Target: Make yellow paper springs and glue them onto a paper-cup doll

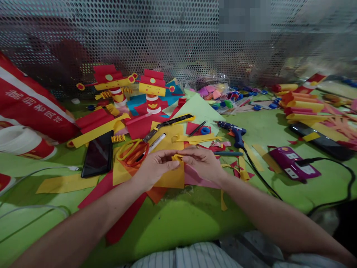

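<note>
Over the middle of the green table, my left hand (156, 167) and my right hand (203, 163) meet around a small folded yellow paper strip (177, 158). Thumbs and fingers of both hands pinch it, hiding part of it. Beneath them lie yellow paper sheets (173, 178) and a pink sheet (195, 178). Scissors with orange and yellow handles (132, 153) rest just left of my left hand, beside a white marker (157, 142). A utility knife (178, 120) lies beyond. Two paper figures with red hats (152, 89) stand at the back.
A blue glue gun (237, 134) with its cord lies to the right, near a purple power strip (294, 163). One black phone (97, 154) is at left, another phone (320, 141) at right. Paper cups (28, 143) and a red bag (30, 100) stand far left. A perforated metal panel (173, 41) rises behind.
</note>
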Available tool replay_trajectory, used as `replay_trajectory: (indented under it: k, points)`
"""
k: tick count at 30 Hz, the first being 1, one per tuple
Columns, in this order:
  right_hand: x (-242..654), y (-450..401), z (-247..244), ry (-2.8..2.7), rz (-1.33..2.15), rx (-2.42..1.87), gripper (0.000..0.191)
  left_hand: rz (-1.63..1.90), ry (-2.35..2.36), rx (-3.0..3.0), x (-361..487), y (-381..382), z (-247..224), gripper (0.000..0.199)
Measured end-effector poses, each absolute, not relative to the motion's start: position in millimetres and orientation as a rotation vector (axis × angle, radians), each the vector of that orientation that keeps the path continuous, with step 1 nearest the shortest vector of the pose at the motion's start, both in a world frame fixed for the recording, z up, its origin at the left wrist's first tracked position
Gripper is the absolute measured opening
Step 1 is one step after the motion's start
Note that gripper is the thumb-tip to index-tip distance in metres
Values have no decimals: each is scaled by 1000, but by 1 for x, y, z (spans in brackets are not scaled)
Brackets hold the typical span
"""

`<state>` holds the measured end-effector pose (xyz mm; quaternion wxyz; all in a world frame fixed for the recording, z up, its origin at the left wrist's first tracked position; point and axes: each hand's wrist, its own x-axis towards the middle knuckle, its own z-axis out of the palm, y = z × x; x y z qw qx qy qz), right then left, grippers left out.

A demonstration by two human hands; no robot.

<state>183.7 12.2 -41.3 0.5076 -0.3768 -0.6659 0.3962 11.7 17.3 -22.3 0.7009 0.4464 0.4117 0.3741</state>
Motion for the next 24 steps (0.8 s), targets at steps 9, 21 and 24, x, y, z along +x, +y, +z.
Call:
replay_trajectory:
  k: [9, 21, 24]
  points:
    - [181, 11, -40, -1384, 1148, -999, 10, 758, 889, 893, 12, 17, -20, 42]
    - [179, 9, -39, -1316, 1209, -1065, 16, 746, 850, 889, 15, 17, -22, 34]
    - [178, 9, -40, -1311, 1243, -1042, 20, 747, 852, 877, 15, 16, -21, 34]
